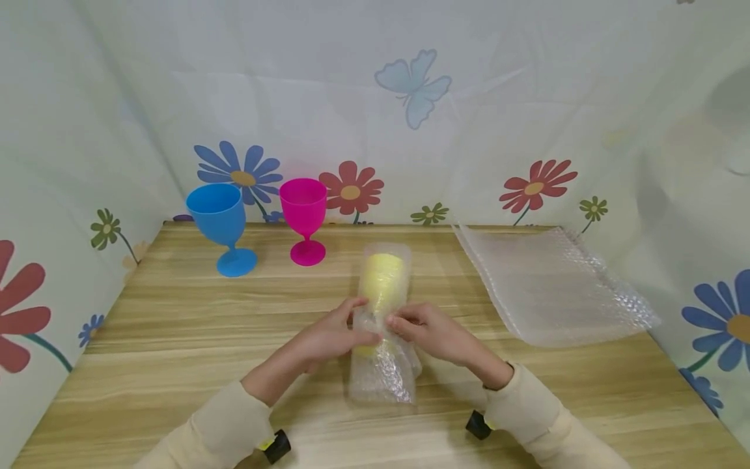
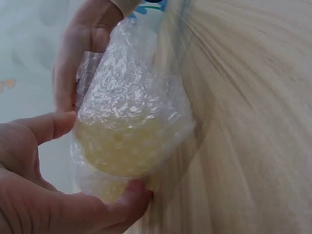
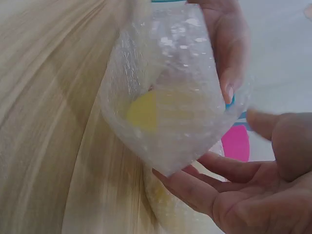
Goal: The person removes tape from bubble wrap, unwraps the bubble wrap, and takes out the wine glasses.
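A yellow plastic goblet (image 1: 383, 277) lies on its side on the table, rolled in bubble wrap (image 1: 383, 381), its bowl pointing away from me. My left hand (image 1: 336, 335) grips the wrapped goblet from the left near its stem; in the left wrist view the thumb and fingers of this left hand (image 2: 58, 195) stand on either side of the bundle. From the right, my right hand (image 1: 430, 332) touches the wrap. The right wrist view shows the right hand (image 3: 248, 190) with its thumb apart and its fingers against the wrap's edge.
A blue goblet (image 1: 219, 225) and a pink goblet (image 1: 305, 218) stand upright at the back left. A loose sheet of bubble wrap (image 1: 527, 286) lies at the right, partly over the table's edge. Flowered cloth (image 1: 328, 111) hangs behind the wood-grain table (image 1: 205, 339).
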Demonstrator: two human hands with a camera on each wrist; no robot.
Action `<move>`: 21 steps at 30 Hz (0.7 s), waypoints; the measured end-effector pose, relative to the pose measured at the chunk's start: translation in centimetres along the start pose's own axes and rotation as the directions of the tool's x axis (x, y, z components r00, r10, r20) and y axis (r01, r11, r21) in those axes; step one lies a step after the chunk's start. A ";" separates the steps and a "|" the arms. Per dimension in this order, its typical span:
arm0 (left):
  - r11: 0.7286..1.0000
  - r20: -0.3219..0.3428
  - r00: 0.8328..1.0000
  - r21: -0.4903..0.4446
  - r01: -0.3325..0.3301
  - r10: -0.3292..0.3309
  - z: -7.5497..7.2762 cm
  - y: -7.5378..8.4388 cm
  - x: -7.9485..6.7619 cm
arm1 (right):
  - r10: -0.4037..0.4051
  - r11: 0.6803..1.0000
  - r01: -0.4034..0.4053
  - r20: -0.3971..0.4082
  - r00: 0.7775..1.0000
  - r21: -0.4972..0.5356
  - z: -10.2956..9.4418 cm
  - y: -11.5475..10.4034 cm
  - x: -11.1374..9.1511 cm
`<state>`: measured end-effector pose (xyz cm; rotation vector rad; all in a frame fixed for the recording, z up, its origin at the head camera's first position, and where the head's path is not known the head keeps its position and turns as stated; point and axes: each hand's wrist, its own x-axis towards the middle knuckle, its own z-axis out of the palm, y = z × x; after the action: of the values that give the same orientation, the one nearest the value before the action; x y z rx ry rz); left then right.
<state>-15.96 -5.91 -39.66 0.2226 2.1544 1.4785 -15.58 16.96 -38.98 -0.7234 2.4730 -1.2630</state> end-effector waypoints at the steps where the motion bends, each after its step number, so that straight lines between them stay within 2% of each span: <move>1: 1.000 0.016 1.000 -0.015 -0.004 0.004 0.0 0.0 0.0 | 0.012 1.000 -0.012 0.024 1.000 0.028 -0.1 0.0 -0.1; 5: 0.998 0.054 0.998 -0.051 -0.025 0.028 0.0 -0.2 0.2 | 0.032 0.997 -0.038 0.096 0.995 0.066 -0.3 0.2 -0.4; 10: 0.999 0.040 0.999 -0.029 -0.027 0.028 0.4 -0.1 0.6 | 0.012 0.999 -0.019 0.151 0.988 0.042 -1.0 0.5 -0.8; 13: 1.000 0.005 1.000 -0.013 -0.025 0.026 0.9 0.2 0.6 | 0.004 1.000 -0.004 0.137 0.991 0.000 -1.1 0.5 -0.8; 17: 0.999 -0.040 0.998 0.011 -0.041 0.042 1.7 0.6 0.5 | -0.002 0.996 0.008 0.066 0.998 -0.093 -0.4 0.0 -0.4; 21: 0.999 -0.063 0.997 0.008 -0.044 0.044 2.1 0.7 0.2 | 0.021 0.996 -0.019 0.029 0.999 -0.087 0.5 -0.7 0.1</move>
<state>-15.19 -3.86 -39.69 0.2304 2.2178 1.5221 -15.24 16.28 -38.71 -0.7312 2.5181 -1.1354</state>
